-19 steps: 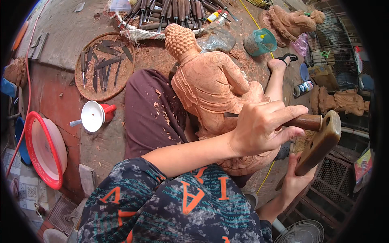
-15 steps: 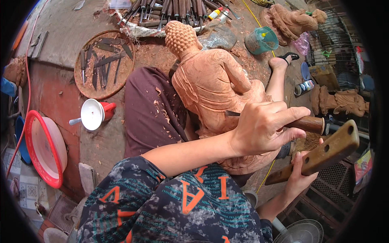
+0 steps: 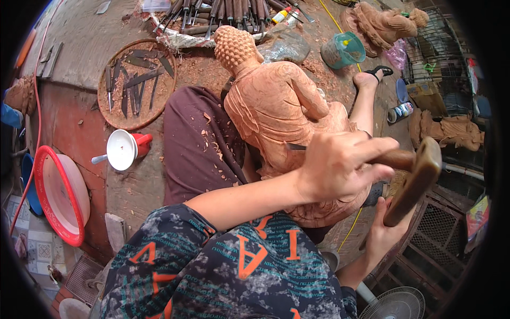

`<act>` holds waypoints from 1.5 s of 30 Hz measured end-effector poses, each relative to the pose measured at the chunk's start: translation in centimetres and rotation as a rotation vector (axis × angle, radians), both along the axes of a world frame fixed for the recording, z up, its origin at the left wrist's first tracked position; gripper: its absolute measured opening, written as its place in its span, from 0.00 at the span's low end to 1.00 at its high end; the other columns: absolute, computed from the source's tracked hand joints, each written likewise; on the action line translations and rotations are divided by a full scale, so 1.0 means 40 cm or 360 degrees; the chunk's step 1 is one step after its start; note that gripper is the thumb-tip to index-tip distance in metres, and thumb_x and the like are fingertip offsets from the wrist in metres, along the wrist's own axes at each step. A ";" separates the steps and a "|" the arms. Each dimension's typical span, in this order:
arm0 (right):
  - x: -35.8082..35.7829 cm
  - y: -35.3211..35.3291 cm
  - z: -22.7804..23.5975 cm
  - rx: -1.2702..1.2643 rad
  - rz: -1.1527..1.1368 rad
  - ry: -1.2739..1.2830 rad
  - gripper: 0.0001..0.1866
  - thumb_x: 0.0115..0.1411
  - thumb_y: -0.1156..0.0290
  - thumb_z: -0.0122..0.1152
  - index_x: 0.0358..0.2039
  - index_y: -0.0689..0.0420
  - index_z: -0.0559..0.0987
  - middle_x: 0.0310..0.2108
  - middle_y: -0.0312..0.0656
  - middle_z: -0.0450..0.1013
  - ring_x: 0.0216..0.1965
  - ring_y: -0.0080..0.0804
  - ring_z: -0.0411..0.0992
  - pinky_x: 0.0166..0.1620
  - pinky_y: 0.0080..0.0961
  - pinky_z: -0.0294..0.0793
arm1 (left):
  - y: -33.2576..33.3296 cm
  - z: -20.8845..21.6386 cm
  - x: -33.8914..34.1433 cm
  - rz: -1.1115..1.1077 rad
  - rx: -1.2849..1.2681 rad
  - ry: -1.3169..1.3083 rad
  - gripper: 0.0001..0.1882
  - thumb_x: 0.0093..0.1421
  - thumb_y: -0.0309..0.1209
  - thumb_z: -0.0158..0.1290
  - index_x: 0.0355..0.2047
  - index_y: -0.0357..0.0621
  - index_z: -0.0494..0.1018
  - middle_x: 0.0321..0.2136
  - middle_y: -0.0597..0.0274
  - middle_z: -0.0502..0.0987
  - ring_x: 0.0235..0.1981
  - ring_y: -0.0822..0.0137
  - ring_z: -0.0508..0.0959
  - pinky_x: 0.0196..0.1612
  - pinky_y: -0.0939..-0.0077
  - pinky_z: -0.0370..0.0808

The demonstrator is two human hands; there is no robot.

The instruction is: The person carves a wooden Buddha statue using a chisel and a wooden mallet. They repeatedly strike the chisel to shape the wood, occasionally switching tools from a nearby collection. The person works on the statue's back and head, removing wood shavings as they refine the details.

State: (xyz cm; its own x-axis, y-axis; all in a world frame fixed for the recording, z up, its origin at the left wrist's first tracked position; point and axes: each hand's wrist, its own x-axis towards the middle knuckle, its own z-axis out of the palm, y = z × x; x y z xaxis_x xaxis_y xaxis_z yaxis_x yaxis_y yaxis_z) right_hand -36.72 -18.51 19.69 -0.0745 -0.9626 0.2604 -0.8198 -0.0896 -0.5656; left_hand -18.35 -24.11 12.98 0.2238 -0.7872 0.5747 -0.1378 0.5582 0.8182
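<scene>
A carved wooden seated figure [image 3: 271,109] with a knobbed head leans across my lap, its back toward me. My left hand [image 3: 340,171] is closed around a chisel [image 3: 397,158], whose dark blade meets the lower back of the figure; its wooden handle points right. My right hand [image 3: 380,233] grips a flat wooden mallet [image 3: 411,189], now seen more edge-on. The mallet's upper end is at the butt of the chisel handle, seemingly touching it. My left hand hides the middle of the chisel. Wood chips lie on my dark trousers [image 3: 194,138].
A round woven tray [image 3: 99,95] of flat blades lies at left, near a white cup [image 3: 121,150] with a spoon. Several chisels [image 3: 231,11] are heaped at the far side. A teal bucket [image 3: 329,56], other carvings [image 3: 372,26] and a fan [image 3: 396,304] are around. A red-rimmed basin [image 3: 79,234] stands left.
My right hand has swung the mallet leftward and turned it, bringing it to the chisel's butt end. The left hand and chisel have shifted slightly left.
</scene>
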 end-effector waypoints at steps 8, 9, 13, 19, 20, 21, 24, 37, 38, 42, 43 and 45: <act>0.002 0.003 0.000 0.0023 0.0005 -0.0720 0.36 0.58 0.85 0.54 0.66 0.63 0.54 0.29 0.36 0.66 0.27 0.21 0.64 0.34 0.17 0.67 | 0.006 0.005 0.007 -0.0163 -0.0144 0.0068 0.24 0.48 0.37 0.67 0.46 0.47 0.78 0.19 0.62 0.75 0.17 0.64 0.73 0.20 0.72 0.68; 0.003 0.004 0.005 -0.0001 0.0036 -0.0758 0.36 0.58 0.85 0.54 0.66 0.63 0.53 0.29 0.36 0.66 0.27 0.21 0.64 0.34 0.17 0.67 | 0.004 0.008 0.005 -0.0130 -0.0121 0.0101 0.23 0.49 0.40 0.65 0.45 0.49 0.78 0.18 0.63 0.73 0.17 0.63 0.74 0.20 0.71 0.69; 0.010 0.010 0.005 -0.0060 0.0116 -0.0460 0.36 0.58 0.84 0.56 0.66 0.65 0.54 0.29 0.36 0.66 0.27 0.20 0.64 0.35 0.16 0.66 | 0.000 0.010 0.003 -0.0082 -0.0066 0.0183 0.21 0.50 0.42 0.64 0.44 0.51 0.78 0.16 0.64 0.72 0.17 0.63 0.74 0.20 0.69 0.69; 0.002 0.027 -0.022 0.0065 -0.0077 -0.0537 0.20 0.55 0.82 0.64 0.48 0.65 0.70 0.32 0.35 0.68 0.33 0.20 0.65 0.38 0.16 0.66 | 0.001 -0.003 0.001 -0.0104 -0.0022 0.0097 0.22 0.50 0.41 0.65 0.45 0.50 0.78 0.19 0.62 0.74 0.17 0.64 0.73 0.20 0.71 0.69; 0.001 0.030 -0.027 0.0051 -0.0113 -0.0464 0.20 0.55 0.83 0.63 0.48 0.64 0.70 0.32 0.35 0.68 0.32 0.19 0.65 0.38 0.16 0.66 | 0.003 -0.005 -0.003 -0.0091 0.0013 0.0097 0.21 0.50 0.44 0.63 0.43 0.51 0.78 0.17 0.63 0.73 0.17 0.63 0.74 0.20 0.69 0.69; -0.001 0.033 -0.026 0.0080 -0.0086 -0.0368 0.20 0.55 0.83 0.63 0.49 0.64 0.70 0.32 0.35 0.68 0.32 0.19 0.65 0.38 0.16 0.66 | 0.004 -0.006 -0.007 -0.0095 0.0052 0.0097 0.20 0.51 0.47 0.62 0.42 0.53 0.78 0.15 0.64 0.72 0.16 0.62 0.74 0.20 0.68 0.69; 0.000 0.037 -0.028 0.0122 -0.0029 -0.0205 0.22 0.55 0.84 0.63 0.51 0.64 0.69 0.30 0.34 0.68 0.31 0.20 0.66 0.37 0.16 0.67 | 0.005 -0.016 0.000 -0.0002 -0.0005 0.0073 0.20 0.51 0.47 0.62 0.42 0.53 0.79 0.16 0.63 0.72 0.17 0.62 0.75 0.20 0.68 0.70; 0.023 0.089 -0.039 0.0469 -0.0049 -0.0276 0.29 0.51 0.85 0.62 0.55 0.61 0.69 0.44 0.49 0.75 0.47 0.34 0.74 0.50 0.27 0.70 | 0.101 -0.043 0.075 -0.0111 0.0215 -0.0555 0.34 0.53 0.47 0.60 0.57 0.44 0.69 0.22 0.59 0.77 0.20 0.63 0.78 0.22 0.69 0.73; 0.027 0.095 -0.042 0.0426 -0.0089 -0.0343 0.24 0.52 0.85 0.62 0.51 0.61 0.71 0.39 0.43 0.75 0.41 0.29 0.74 0.46 0.25 0.71 | 0.117 -0.046 0.092 -0.0092 0.0245 -0.0628 0.38 0.53 0.48 0.61 0.59 0.41 0.66 0.23 0.58 0.78 0.20 0.62 0.79 0.22 0.69 0.74; 0.035 0.106 -0.039 0.0568 -0.0081 -0.0886 0.14 0.54 0.81 0.65 0.39 0.61 0.71 0.30 0.33 0.70 0.30 0.17 0.67 0.35 0.18 0.68 | 0.191 -0.060 0.193 -0.0092 0.0659 -0.1085 0.41 0.51 0.47 0.63 0.60 0.39 0.64 0.19 0.56 0.77 0.18 0.62 0.79 0.21 0.71 0.73; 0.039 0.103 -0.041 0.0598 -0.0112 -0.0959 0.14 0.53 0.80 0.66 0.39 0.61 0.71 0.30 0.33 0.70 0.30 0.18 0.68 0.35 0.18 0.68 | 0.206 -0.065 0.209 -0.0071 0.0648 -0.1029 0.35 0.52 0.45 0.63 0.56 0.40 0.69 0.19 0.56 0.77 0.18 0.62 0.79 0.21 0.70 0.73; 0.046 0.093 -0.043 0.0670 -0.0112 -0.1110 0.15 0.53 0.79 0.67 0.39 0.61 0.71 0.30 0.34 0.70 0.30 0.18 0.68 0.35 0.18 0.68 | 0.225 -0.073 0.242 -0.0178 0.0762 -0.0823 0.25 0.54 0.41 0.63 0.48 0.40 0.74 0.18 0.55 0.77 0.18 0.62 0.79 0.21 0.71 0.72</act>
State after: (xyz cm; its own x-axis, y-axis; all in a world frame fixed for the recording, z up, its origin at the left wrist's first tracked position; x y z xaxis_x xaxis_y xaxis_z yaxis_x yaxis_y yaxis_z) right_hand -34.87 -14.81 17.98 -0.1495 -0.9565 -0.2506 -0.2626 0.2827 -0.9226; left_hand -8.69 -15.10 10.05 -0.0811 -0.9820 0.1708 -0.5372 0.1874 0.8224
